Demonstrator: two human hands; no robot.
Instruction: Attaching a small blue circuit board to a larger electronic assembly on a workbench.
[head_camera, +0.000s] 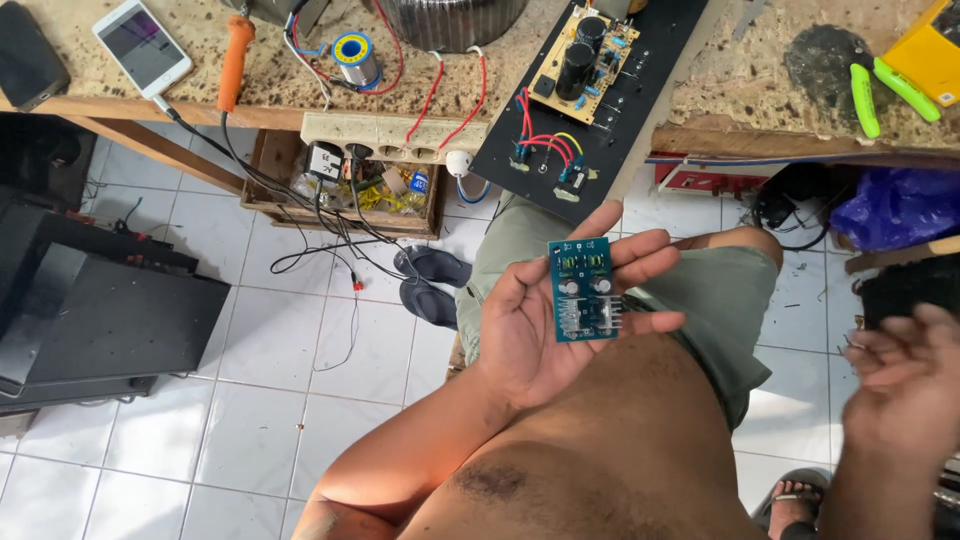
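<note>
Left hand (545, 320) is lying palm up over the lap, fingers spread, cradling a small blue circuit board (583, 290) flat on the fingers; grip is released, board just resting there, not clenched. Right hand (900, 385) is hanging at the right edge, blurred, fingers loosely curled, holding nothing that shows. Person is sitting in grey-green shorts (720, 300), a sandalled foot (790, 495) showing at bottom right. Dark slippers (430, 285) are lying on the white tiled floor (250, 400), near loose black cables (320, 230). Black boxes (90, 310) are sitting at left on the floor. Further off, a power strip (390, 135) is hanging at the tabletop (200, 50) edge with plugs in it. On the tabletop: a white phone (142, 45), an orange-handled tool (234, 60), a solder spool (354, 55), a long black panel (590, 95) carrying a tan circuit board (583, 60) with red wires. Green-handled tools (885, 95) are lying at far right.
</note>
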